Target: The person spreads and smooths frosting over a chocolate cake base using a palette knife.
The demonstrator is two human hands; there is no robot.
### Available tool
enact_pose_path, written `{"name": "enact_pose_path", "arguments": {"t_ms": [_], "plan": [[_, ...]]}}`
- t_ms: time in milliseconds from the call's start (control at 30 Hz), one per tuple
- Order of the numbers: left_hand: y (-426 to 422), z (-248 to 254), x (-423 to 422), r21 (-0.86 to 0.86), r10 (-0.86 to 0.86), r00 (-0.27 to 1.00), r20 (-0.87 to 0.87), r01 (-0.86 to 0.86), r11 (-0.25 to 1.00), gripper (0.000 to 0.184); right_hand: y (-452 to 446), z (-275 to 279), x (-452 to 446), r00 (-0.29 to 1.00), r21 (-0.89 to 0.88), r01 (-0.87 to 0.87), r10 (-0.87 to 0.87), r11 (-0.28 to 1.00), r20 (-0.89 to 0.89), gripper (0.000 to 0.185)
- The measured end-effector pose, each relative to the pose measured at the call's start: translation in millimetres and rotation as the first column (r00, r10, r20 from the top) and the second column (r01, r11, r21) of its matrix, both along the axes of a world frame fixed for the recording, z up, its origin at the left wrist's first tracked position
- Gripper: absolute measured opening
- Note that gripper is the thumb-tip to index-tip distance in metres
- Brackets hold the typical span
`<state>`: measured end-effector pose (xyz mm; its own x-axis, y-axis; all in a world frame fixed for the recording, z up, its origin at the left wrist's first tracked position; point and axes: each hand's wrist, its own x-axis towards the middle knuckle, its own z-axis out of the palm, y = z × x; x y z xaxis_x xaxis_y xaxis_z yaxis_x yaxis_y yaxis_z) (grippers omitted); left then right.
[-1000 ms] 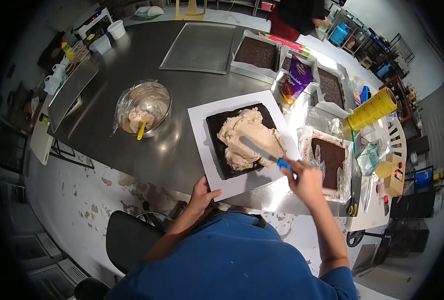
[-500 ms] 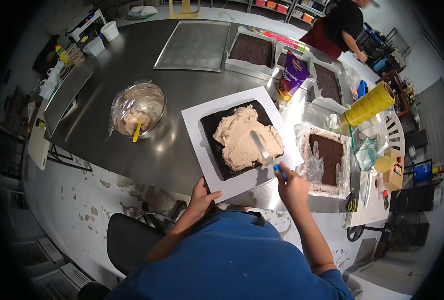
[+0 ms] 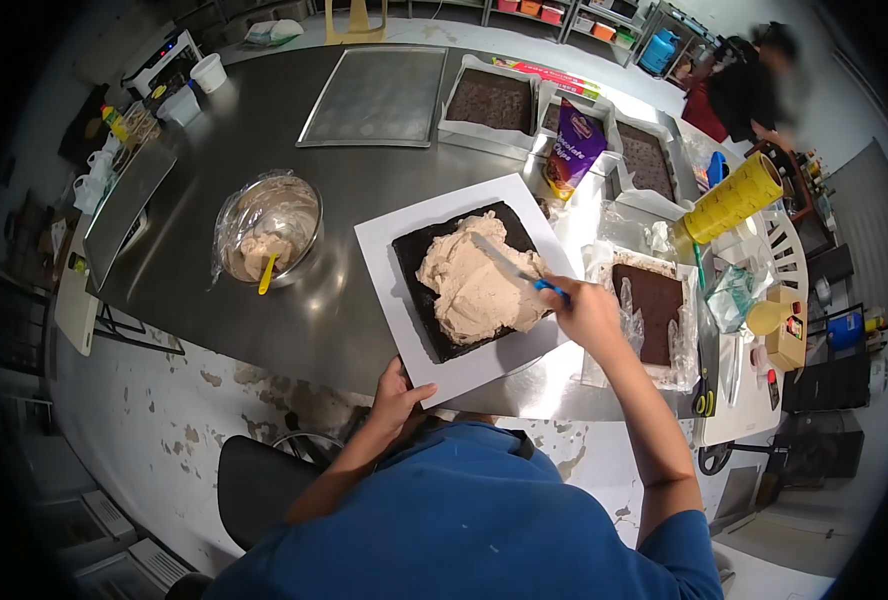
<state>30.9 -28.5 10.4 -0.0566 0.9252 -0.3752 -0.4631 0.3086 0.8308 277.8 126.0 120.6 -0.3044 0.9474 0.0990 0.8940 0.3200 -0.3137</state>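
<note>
Most of the top of the dark square cake is hidden under a pale cream, so that only its borders can be seen, mainly on the left side and near the upper corner. The handle of the spatula is largely covered by the hand, and just a short blue part of it comes out; how firmly its blade presses on the cream, I cannot tell. Inside the metal bowl the contents are difficult to make out, because a wrinkled clear film lies over part of it. At the far side of the room another person is blurred. The right hand is closed around the spatula handle, with the fingers curled. The left hand is partly open and grasps the near left corner of the white board: the thumb rests on its upper face, while the fingers go beneath it, where they are mostly out of sight. The cake sits on this board, between the two hands and ahead of the left one. Its cream lies just beside the right hand, toward the left, and the spatula blade extends over it from the hand. The bowl stands well apart, on the left of the board.
</note>
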Motion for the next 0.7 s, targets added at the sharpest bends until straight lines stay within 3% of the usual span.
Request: {"name": "enact_pose_path", "arguments": {"t_ms": [100,133,200,233,333,400,467,600,700], "plan": [[0,0,-2,0.007,0.001,1.000,-0.012,-0.001,1.000,0.054,-10,2,-11,0.988,-0.120,-0.135,0.125,0.984,-0.089,0.025],[-1,0,-3,0.001,0.006,1.000,-0.013,-0.006,1.000,0.054,-15,-1,-11,0.987,-0.126,-0.140,0.129,0.982,-0.091,0.025],[0,-1,-3,0.008,-0.009,1.000,0.004,0.009,1.000,0.054,-25,-6,-9,0.944,-0.092,-0.324,0.316,0.941,-0.090,0.026],[0,0,-3,0.007,-0.007,1.000,0.004,0.007,1.000,0.054,-28,-7,-7,0.939,-0.072,-0.344,0.344,0.936,-0.006,0.027],[0,1,-3,0.000,-0.004,1.000,0.007,0.004,1.000,0.054,-24,3,1,0.935,0.050,-0.350,0.345,0.935,0.085,0.027],[-2,0,-1,-0.012,0.007,1.000,0.019,-0.007,1.000,0.055,-19,7,12,0.954,0.175,-0.279,0.252,0.944,0.160,0.026],[-1,0,-2,-0.018,0.005,1.000,0.021,-0.005,1.000,0.055,-23,16,17,0.984,0.137,-0.160,0.146,0.978,0.106,0.027],[-1,1,1,-0.011,0.006,1.000,0.031,-0.005,1.000,0.056,-69,6,2,0.993,-0.015,-0.107,0.108,0.994,0.051,0.026],[-2,-4,4,0.018,0.024,0.998,0.053,-0.025,1.000,0.055,-94,-6,-16,0.994,-0.018,-0.092,0.091,0.996,-0.063,0.028]]}}
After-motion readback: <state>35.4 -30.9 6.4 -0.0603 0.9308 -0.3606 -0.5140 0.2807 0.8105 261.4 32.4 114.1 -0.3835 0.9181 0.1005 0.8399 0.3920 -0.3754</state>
